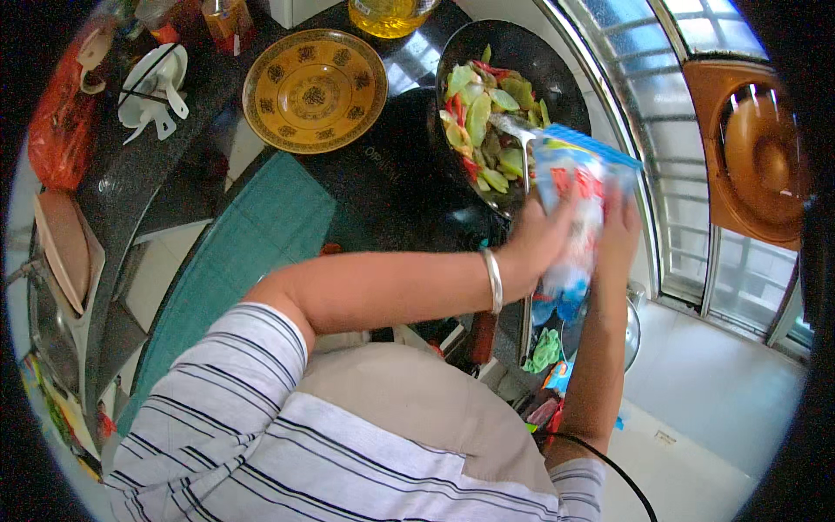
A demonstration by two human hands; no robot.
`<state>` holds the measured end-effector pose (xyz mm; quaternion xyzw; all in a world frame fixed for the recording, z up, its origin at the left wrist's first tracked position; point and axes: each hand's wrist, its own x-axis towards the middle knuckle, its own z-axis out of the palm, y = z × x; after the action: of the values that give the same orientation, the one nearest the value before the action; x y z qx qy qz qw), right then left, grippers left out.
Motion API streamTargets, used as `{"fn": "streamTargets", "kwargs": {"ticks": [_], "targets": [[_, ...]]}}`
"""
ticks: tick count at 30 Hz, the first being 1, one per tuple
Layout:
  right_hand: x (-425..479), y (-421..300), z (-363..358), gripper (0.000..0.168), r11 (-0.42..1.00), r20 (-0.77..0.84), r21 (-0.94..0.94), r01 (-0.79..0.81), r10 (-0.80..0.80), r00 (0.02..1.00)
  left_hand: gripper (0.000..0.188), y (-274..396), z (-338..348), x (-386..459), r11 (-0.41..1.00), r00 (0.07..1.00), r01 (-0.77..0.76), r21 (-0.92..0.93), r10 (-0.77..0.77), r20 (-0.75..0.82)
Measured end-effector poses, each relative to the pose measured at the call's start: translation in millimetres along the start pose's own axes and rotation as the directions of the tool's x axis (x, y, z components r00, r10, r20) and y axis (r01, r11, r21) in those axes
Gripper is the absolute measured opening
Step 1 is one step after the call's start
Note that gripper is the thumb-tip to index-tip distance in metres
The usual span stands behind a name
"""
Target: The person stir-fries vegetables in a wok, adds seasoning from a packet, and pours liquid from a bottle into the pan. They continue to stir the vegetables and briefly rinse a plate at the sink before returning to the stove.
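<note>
My left hand (538, 241) and my right hand (616, 228) hold a blue and white plastic packet (577, 202) between them, one at each side; it bears red writing and is blurred. The packet is at the near right edge of a black wok (561, 72). Sliced green vegetable and red pepper pieces (483, 121) lie in the wok. A metal spatula (515, 127) rests among them, its handle partly hidden behind the packet. Left of the wok stands a yellow-brown patterned plate (313, 91) with nothing on it.
An oil bottle (391, 16) stands behind the plate. White spoons and bowls (153, 91), a red plastic bag (62, 130) and jars (227, 23) are at the left. A window (665, 130) borders the right. A green crumpled bag (545, 352) and other packets lie below my hands.
</note>
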<state>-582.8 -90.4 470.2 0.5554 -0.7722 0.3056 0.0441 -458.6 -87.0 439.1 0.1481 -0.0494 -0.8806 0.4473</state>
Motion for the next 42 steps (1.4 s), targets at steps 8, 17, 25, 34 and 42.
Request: {"fn": "streamTargets", "kwargs": {"ticks": [8, 17, 25, 34, 42], "targets": [[-9, 18, -62, 0.042, 0.046, 0.206, 0.974, -0.224, 0.248, 0.947, 0.066, 36, 32, 1, 0.251, 0.775, -0.631, 0.734, 0.258, 0.577], [8, -2, -107, 0.036, 0.308, 0.219, 0.913, -0.267, 0.181, 0.959, 0.045, 9, 45, 12, 0.800, 0.883, -0.326, 0.504, 0.067, 0.464], [-2, 2, -58, 0.036, 0.721, 0.357, 0.528, -0.448, 0.291, 0.888, 0.043, -44, 30, 23, 0.920, 0.928, 0.368, -0.134, -0.373, -0.013], [7, 16, -43, 0.034, 0.936, 0.249, 0.264, -0.235, 0.169, 0.954, 0.037, -48, 23, 36, 0.948, 0.944, 0.304, -0.090, -0.313, -0.104], [1, 32, -40, 0.029, 0.924, 0.246, 0.259, -0.282, 0.219, 0.944, 0.039, -32, 28, 23, 0.907, 0.911, 0.408, -0.103, -0.412, -0.026]]}}
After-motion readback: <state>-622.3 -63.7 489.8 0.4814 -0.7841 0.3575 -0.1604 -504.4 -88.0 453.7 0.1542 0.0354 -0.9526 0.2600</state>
